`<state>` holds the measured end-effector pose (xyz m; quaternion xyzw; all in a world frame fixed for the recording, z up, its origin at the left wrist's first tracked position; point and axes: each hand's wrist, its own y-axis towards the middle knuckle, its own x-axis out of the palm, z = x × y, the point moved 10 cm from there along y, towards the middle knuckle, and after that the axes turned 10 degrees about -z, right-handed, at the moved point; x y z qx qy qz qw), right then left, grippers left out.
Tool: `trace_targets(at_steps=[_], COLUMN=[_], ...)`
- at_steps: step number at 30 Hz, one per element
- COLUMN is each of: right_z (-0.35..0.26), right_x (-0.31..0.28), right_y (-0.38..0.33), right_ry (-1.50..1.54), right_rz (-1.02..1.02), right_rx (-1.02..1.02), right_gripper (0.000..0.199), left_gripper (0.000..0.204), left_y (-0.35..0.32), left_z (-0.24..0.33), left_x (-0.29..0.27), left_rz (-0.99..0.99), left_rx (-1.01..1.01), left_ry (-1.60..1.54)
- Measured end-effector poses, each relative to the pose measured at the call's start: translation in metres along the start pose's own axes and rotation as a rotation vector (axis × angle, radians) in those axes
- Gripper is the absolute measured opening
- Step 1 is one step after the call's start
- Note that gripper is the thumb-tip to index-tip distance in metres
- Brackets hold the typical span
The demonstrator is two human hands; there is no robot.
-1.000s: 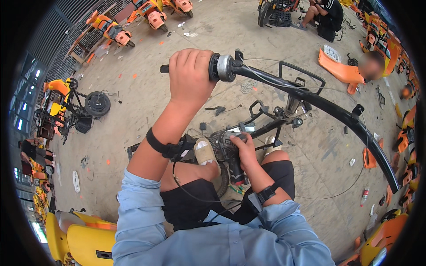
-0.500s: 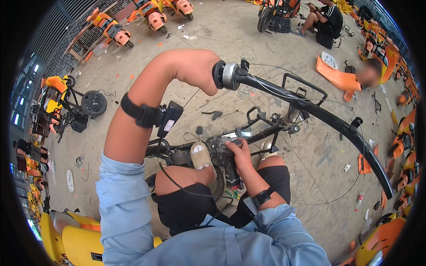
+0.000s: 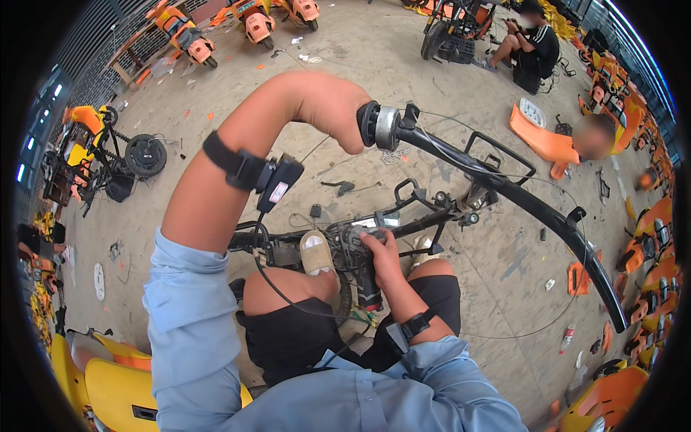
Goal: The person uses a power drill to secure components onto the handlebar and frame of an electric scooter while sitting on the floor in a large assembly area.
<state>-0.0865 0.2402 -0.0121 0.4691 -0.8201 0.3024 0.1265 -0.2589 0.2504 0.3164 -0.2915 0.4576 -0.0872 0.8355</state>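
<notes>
My left hand (image 3: 335,108) is closed on the left end of a black scooter handlebar (image 3: 504,186); its fingers are mostly hidden. Next to it on the bar sits a silver-grey ring (image 3: 386,128). A thin cable (image 3: 450,151) runs loosely along the bar, which stretches away to the lower right. Lower down, between my knees, my right hand (image 3: 383,253) is wrapped round a dark cordless power drill (image 3: 368,288) with a red base. The drill is at the black scooter frame (image 3: 425,222), and its tip cannot be made out.
My beige slipper (image 3: 315,253) is beside the frame. A partly stripped yellow scooter (image 3: 90,147) stands at left. An orange body panel (image 3: 536,133) lies at upper right, near a seated person (image 3: 536,43). Yellow panels (image 3: 119,389) are close at lower left. A bottle (image 3: 568,338) lies at right.
The view has shifted slightly. My left hand remains on the handlebar, and my right hand still holds the drill at the frame, its body a little more upright.
</notes>
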Motion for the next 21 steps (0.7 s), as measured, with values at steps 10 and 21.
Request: trace_targets(at_steps=[10,21], right_z=[0.004,0.01], right_x=[-0.002,-0.005], right_y=[0.003,0.005], right_ry=[-0.042,-0.091], right_rz=[-0.018,-0.017], right_rx=[-0.014,0.021], right_gripper=[0.065,0.068], left_gripper=[0.037,0.041], left_y=[-0.059,-0.068], left_z=[0.022,0.023], left_x=[0.005,0.036], left_rz=[0.976,1.587], left_rx=[0.112,0.061], left_ry=[0.249,0.415])
